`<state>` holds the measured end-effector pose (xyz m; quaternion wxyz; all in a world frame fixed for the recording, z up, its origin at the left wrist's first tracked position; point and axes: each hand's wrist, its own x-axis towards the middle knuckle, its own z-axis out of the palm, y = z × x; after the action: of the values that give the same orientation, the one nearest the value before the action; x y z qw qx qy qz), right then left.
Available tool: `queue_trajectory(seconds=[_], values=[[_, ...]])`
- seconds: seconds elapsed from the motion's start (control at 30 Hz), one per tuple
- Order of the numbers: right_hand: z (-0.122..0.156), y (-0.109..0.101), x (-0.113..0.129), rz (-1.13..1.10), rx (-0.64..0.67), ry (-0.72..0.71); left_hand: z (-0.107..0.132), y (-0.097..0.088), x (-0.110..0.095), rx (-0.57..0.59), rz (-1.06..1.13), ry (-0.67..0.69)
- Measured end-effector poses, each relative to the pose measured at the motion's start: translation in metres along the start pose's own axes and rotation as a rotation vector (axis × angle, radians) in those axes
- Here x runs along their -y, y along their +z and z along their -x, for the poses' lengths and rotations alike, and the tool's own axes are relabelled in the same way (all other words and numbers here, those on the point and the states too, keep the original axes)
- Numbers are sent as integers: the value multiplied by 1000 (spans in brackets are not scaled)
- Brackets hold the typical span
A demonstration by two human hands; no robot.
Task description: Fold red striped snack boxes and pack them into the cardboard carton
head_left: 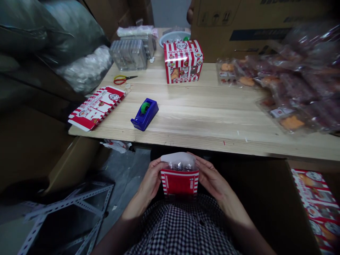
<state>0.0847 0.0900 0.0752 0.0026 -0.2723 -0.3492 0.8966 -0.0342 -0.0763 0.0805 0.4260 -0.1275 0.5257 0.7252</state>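
Between my hands, over my lap, is a red and white striped cardboard box (pixel 179 182) with its end facing up. Its white top flap stands raised at the far side, and clear plastic packaging (pixel 182 165) shows in the opening. My left hand (pixel 154 176) is closed on the box's left side, the thumb near the upper corner. Gripping the right side is my right hand (pixel 209 176), its fingers by the flap. The lower part of the box is dark and partly hidden against my checked clothing.
On the table stand a finished-looking striped box (pixel 183 62), a blue tape dispenser (pixel 145 114), scissors (pixel 124 79), flat striped cartons (pixel 97 108) and clear plastic cases (pixel 129 55). Plastic-packed toy food (pixel 292 88) is heaped at right. More striped boxes (pixel 317 202) lie lower right.
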Motion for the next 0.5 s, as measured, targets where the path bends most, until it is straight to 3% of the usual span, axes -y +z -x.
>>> queue_trajectory(seconds=[0.17,0.33,0.4,0.5], values=[[-3,4,-4,19,-80,-89,1,1,-1,47,-3,-27],[-10,-3,-1,0,-145,8,-1,5,-7,166,-100,-77],[-13,-9,-1,22,-139,12,-6,4,-9,243,-152,-44],[-16,-16,-4,80,-72,-110,-17,-3,-9,333,-205,80]])
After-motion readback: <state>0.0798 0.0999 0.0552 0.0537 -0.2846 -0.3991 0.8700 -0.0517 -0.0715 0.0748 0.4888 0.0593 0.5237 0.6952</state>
